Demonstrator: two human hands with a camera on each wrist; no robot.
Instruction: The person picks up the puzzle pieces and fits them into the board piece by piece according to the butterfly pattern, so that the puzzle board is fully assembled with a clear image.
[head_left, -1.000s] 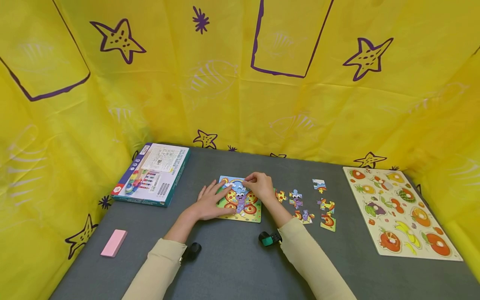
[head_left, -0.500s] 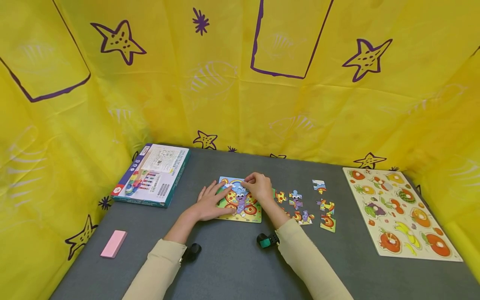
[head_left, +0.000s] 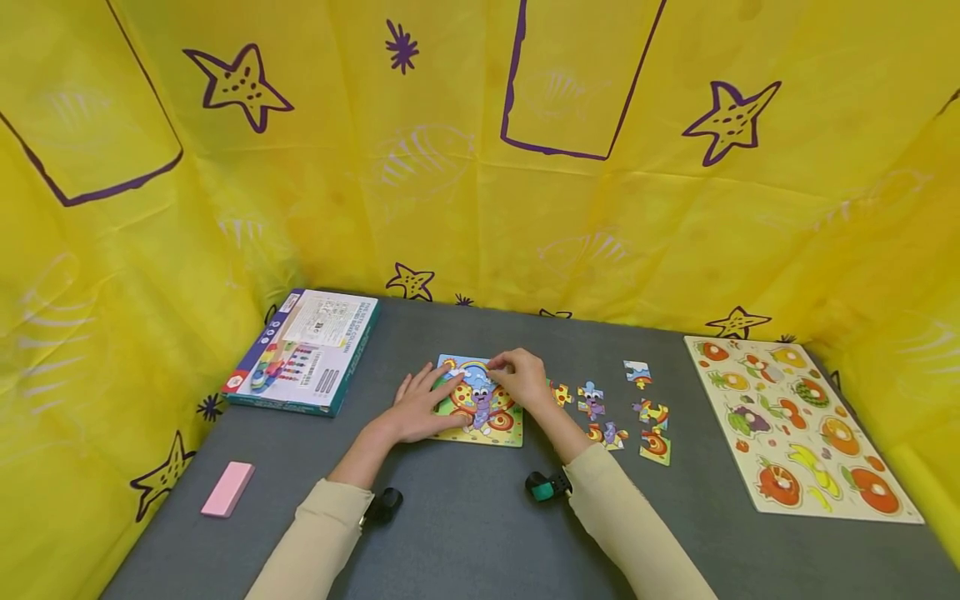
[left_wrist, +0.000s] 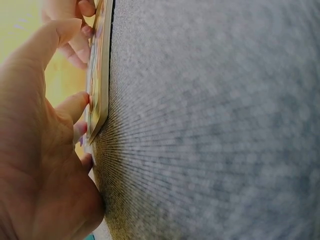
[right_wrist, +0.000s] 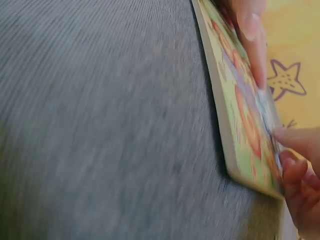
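Left hand (head_left: 416,410) spread over the left side of butterfly puzzle (head_left: 483,410) | right hand (head_left: 523,380), fingers bent, at its far right corner, cannot tell if pinching | box (head_left: 306,352): contents hidden

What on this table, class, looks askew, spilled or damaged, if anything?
Nothing stands out: no spill or damage shows. Loose puzzle pieces lie spread to the right of the butterfly board, which looks ordinary for a puzzle in use. The pink block and fruit board lie flat.
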